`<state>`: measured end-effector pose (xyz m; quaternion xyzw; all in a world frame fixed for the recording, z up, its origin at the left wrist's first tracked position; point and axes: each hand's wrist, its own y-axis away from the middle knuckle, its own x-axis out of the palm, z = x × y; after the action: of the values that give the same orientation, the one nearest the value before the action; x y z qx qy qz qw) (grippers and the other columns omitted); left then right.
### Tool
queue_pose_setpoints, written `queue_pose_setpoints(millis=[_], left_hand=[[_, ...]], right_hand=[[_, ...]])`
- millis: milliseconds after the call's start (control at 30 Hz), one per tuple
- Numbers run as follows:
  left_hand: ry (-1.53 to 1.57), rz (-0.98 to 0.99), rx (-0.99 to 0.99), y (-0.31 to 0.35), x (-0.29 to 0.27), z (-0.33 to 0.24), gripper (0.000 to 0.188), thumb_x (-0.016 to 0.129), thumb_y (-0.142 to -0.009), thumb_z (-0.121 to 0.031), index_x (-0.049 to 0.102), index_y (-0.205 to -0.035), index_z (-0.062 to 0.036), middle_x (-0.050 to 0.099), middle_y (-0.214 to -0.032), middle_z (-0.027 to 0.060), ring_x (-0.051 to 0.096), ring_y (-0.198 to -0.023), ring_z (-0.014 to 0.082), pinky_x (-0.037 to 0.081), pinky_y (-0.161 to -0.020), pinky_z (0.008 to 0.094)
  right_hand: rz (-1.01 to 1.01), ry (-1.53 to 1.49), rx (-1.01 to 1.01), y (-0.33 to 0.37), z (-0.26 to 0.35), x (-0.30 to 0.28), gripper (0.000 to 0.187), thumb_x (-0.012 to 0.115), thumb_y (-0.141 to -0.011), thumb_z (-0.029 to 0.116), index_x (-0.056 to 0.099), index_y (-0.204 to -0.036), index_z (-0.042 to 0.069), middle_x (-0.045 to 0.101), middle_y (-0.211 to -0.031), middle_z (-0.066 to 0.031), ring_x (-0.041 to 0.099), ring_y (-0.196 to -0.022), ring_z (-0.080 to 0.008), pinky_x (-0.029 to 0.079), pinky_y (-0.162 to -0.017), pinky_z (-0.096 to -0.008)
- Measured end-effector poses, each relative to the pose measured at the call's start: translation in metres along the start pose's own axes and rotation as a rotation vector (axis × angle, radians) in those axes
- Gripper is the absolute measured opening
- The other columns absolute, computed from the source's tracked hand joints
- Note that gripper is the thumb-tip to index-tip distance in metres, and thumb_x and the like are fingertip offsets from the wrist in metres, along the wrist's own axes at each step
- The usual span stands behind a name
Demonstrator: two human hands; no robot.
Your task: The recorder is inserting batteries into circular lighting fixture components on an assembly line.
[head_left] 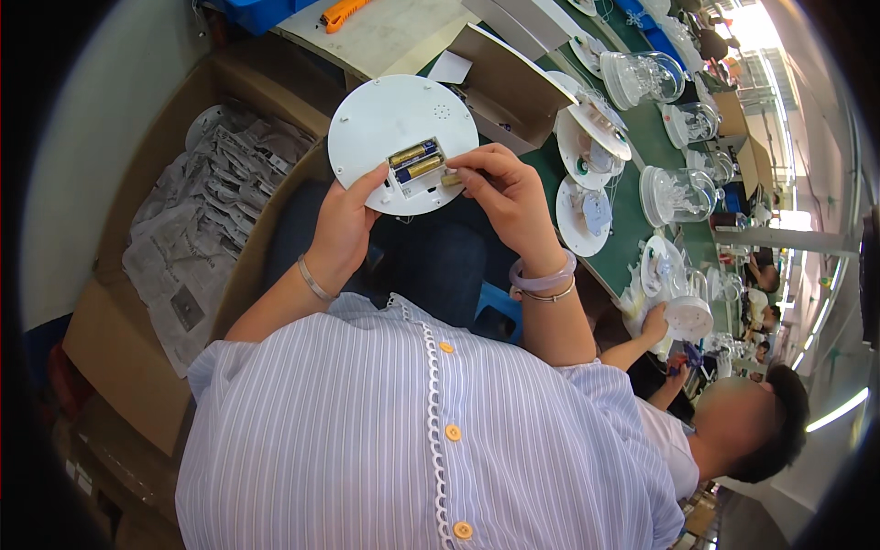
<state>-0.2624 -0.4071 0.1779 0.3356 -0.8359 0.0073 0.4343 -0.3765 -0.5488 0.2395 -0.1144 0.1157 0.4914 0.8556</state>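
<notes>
While the left hand (346, 226) clasps a white disc (390, 115) by its lower-left edge, the right hand (506, 194), nearly closed, pinches a gold battery (450, 180); it sits just right of two seated batteries (418, 162), its long axis mostly hidden.

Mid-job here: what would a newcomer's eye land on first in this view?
Probably the white disc at upper centre, with two batteries set in its face; the left hand grips its lower-left edge while the right hand pinches a small piece beside them. Next, clear domes along the green table at right, and pale packs heaped in the carton at left.
</notes>
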Motion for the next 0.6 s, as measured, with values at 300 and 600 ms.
queue_pose_setpoints(millis=[300,600], left_hand=[[0.010,0.007,-0.044,0.003,0.003,0.001,0.038,0.050,-0.089,-0.014,0.042,-0.123,0.0004,0.053,-0.117,0.0112,0.055,-0.104,0.0179,0.046,-0.088,0.0308],[0.033,0.024,-0.047,0.004,0.001,-0.003,0.036,0.050,-0.089,-0.014,0.043,-0.122,-0.0004,0.054,-0.115,0.0106,0.057,-0.102,0.0172,0.048,-0.087,0.0291]], right_hand=[[-0.042,0.129,0.109,0.003,0.006,0.008,0.014,0.066,-0.077,0.006,0.062,-0.088,-0.002,0.061,-0.080,-0.0040,0.053,-0.073,-0.0064,0.044,-0.065,-0.0192],[-0.324,0.410,-0.184,0.003,-0.009,0.010,0.043,0.071,-0.074,0.022,0.053,-0.105,-0.002,0.047,-0.111,-0.0123,0.049,-0.085,-0.0153,0.043,-0.074,-0.0282]])
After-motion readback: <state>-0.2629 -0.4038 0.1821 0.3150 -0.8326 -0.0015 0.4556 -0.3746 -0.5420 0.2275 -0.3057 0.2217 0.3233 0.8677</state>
